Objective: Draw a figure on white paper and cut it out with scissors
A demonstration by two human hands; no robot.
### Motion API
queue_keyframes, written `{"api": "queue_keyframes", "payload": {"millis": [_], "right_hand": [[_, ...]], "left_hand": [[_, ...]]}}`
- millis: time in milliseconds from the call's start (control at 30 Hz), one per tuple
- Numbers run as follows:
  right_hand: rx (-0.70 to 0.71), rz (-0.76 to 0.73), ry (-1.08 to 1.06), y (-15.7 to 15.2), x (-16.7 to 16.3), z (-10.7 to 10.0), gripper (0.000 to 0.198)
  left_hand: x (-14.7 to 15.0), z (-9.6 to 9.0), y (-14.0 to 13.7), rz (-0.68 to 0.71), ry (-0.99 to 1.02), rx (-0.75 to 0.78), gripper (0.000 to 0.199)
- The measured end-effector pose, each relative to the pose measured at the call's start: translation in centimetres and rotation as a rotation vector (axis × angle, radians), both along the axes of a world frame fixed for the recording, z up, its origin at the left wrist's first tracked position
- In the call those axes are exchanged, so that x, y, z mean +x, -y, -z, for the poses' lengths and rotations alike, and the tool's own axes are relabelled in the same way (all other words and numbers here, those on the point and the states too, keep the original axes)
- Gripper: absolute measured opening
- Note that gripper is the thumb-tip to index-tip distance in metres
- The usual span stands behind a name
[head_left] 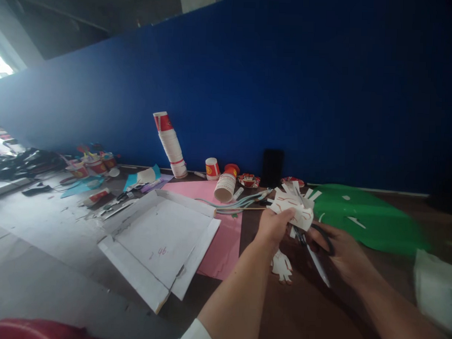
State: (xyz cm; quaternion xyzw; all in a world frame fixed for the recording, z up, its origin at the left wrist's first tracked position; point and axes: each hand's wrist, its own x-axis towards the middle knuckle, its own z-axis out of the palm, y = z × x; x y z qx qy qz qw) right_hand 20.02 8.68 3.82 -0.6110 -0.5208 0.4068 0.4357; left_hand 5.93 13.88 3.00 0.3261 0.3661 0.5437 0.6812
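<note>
My left hand [274, 228] pinches a white paper piece [292, 209] with brownish-red lines drawn on it and several narrow strips fanning out from its far side. My right hand [340, 250], close by on the right, has its fingers at the black handles of a pair of scissors [319, 266]. A silver blade points down toward the table, and the upper part of the scissors lies just under the paper's lower edge. Below the left hand, a white cut-out [282, 266] with finger-like ends and reddish marks lies on the dark table.
A white open box lid [160, 236] overlaps pink paper [226, 248]. Behind stand a leaning tall stack of paper cups [171, 145], a single cup [211, 169] and a tipped stack [226, 185]. Green sheet [372, 216] lies right. A blue partition [288, 82] closes the back.
</note>
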Motion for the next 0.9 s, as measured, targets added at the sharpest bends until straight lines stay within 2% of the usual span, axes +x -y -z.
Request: {"api": "queue_keyframes", "payload": {"millis": [133, 300, 400, 633, 733, 900], "right_hand": [[-0.055, 0.024, -0.032, 0.0, 0.0, 0.1, 0.055], [-0.001, 0.006, 0.002, -0.2, 0.4, 0.7, 0.053], [-0.037, -0.006, -0.009, -0.4, 0.7, 1.3, 0.059], [-0.017, -0.001, -0.019, -1.1, 1.3, 2.8, 0.057], [-0.025, -0.001, -0.05, -1.2, 1.2, 2.8, 0.058], [-0.012, 0.03, -0.024, -0.8, 0.6, 2.0, 0.059]], "left_hand": [[0.0, -0.1, 0.0, 0.0, -0.004, -0.017, 0.012], [0.0, -0.2, -0.1, -0.002, 0.014, -0.025, 0.013], [-0.1, -0.4, 0.1, -0.014, -0.021, -0.015, 0.012], [-0.7, -0.6, 0.5, 0.106, -0.114, 0.087, 0.02], [-0.8, -0.5, 0.5, 0.127, -0.124, 0.121, 0.016], [-0.8, -0.6, 0.5, 0.122, -0.144, 0.088, 0.019]]}}
